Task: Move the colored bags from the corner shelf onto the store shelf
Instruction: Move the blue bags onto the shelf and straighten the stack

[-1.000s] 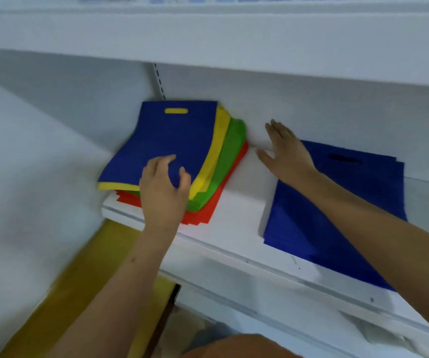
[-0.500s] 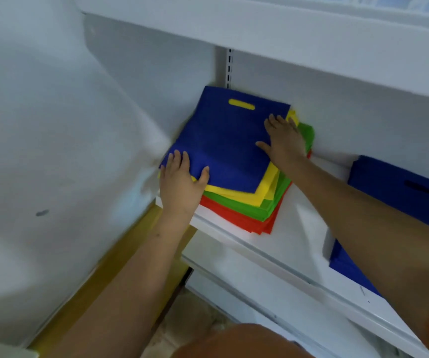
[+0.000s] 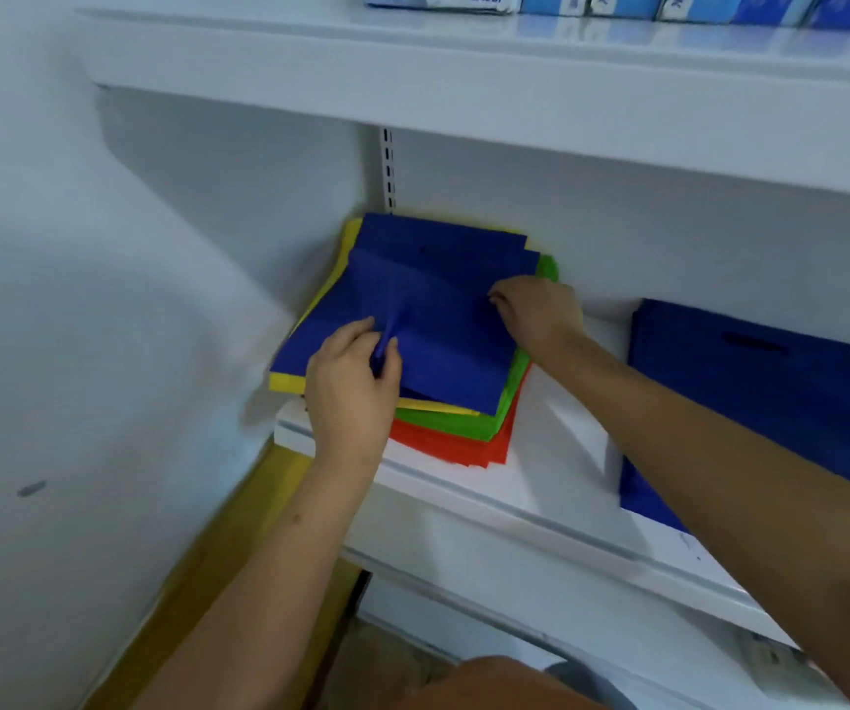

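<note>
Blue bag (image 3: pixel 433 320) atop yellow, green, red stack in shelf (image 3: pixel 541 484) corner, pinched into a ridge by left hand (image 3: pixel 354 381); right hand (image 3: pixel 535 312) seemingly gripping its far edge.

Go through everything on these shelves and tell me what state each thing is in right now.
top blue bag: bunched, partly lifted
left hand: pinching its fold
right hand: gripping its right edge
colored stack: flat, fanned, in corner
blue pile: flat, further right
boxes: on upper shelf
</note>
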A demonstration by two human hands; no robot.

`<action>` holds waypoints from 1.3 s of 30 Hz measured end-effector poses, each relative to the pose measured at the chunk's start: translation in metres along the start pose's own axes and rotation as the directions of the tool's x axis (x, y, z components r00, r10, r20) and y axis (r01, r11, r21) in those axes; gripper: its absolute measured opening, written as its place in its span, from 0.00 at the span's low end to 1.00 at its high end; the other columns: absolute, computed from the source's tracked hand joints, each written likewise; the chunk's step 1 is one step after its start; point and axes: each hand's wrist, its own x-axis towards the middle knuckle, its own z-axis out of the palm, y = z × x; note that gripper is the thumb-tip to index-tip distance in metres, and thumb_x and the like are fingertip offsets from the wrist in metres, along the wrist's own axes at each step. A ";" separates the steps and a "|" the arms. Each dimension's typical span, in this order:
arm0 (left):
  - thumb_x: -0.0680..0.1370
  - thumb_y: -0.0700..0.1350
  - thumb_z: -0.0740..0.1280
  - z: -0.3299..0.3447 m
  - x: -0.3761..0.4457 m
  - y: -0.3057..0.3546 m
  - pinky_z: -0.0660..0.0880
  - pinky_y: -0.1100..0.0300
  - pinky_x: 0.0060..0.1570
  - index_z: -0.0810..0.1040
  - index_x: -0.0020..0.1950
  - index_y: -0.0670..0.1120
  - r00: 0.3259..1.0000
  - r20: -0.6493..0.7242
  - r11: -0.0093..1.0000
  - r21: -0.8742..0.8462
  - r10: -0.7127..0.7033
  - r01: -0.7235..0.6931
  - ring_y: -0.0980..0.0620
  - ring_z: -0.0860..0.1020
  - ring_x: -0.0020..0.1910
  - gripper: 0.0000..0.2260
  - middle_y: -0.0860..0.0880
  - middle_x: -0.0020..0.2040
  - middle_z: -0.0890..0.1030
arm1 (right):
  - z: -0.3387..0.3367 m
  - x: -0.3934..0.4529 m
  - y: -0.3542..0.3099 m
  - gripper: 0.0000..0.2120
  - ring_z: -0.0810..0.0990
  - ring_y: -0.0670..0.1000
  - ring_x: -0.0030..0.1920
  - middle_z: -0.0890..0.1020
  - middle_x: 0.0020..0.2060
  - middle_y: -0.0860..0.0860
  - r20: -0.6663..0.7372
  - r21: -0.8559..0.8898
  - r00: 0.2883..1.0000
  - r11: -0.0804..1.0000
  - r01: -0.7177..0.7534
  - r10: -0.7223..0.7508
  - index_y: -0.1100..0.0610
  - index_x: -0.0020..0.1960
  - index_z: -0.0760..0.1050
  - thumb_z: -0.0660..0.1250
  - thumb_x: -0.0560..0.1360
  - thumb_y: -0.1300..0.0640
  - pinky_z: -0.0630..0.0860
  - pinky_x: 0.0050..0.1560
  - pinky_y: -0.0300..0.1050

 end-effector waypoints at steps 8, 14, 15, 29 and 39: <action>0.75 0.45 0.71 0.022 -0.018 0.097 0.73 0.54 0.49 0.74 0.42 0.44 0.975 -0.043 0.946 -0.238 0.217 -0.221 0.50 0.75 0.50 0.08 0.49 0.50 0.78 | -0.035 -0.066 0.090 0.14 0.81 0.57 0.48 0.83 0.50 0.52 -0.115 0.066 0.972 0.978 -0.200 0.207 0.54 0.54 0.80 0.56 0.82 0.55 0.78 0.44 0.49; 0.74 0.46 0.71 0.065 -0.064 0.164 0.71 0.54 0.53 0.73 0.42 0.44 0.898 0.135 0.868 -0.349 0.419 -0.352 0.48 0.74 0.53 0.09 0.48 0.54 0.75 | -0.059 -0.137 0.184 0.13 0.81 0.57 0.51 0.83 0.52 0.53 -0.056 0.137 0.953 0.948 -0.287 0.296 0.56 0.56 0.80 0.58 0.81 0.60 0.78 0.49 0.52; 0.74 0.46 0.71 0.072 -0.074 0.175 0.70 0.54 0.54 0.72 0.41 0.45 0.878 0.169 0.860 -0.351 0.448 -0.371 0.48 0.73 0.54 0.09 0.48 0.54 0.75 | -0.059 -0.148 0.199 0.13 0.80 0.57 0.53 0.82 0.54 0.53 -0.043 0.134 0.947 0.942 -0.309 0.317 0.56 0.56 0.80 0.58 0.81 0.60 0.78 0.51 0.53; 0.68 0.70 0.70 0.120 -0.131 0.217 0.53 0.40 0.76 0.50 0.79 0.54 0.446 0.868 0.922 -0.034 0.219 -0.386 0.38 0.45 0.78 0.48 0.43 0.79 0.39 | -0.028 -0.232 0.296 0.13 0.69 0.52 0.71 0.67 0.73 0.53 0.005 0.327 0.861 0.812 -0.483 0.509 0.60 0.61 0.79 0.65 0.77 0.66 0.61 0.66 0.32; 0.67 0.66 0.75 0.121 -0.121 0.214 0.54 0.44 0.77 0.44 0.81 0.56 0.417 0.901 0.974 -0.021 0.117 -0.228 0.41 0.39 0.79 0.53 0.45 0.79 0.33 | -0.020 -0.226 0.283 0.24 0.68 0.57 0.70 0.47 0.79 0.55 0.131 0.339 0.780 0.711 -0.616 0.612 0.57 0.76 0.62 0.61 0.81 0.60 0.67 0.65 0.39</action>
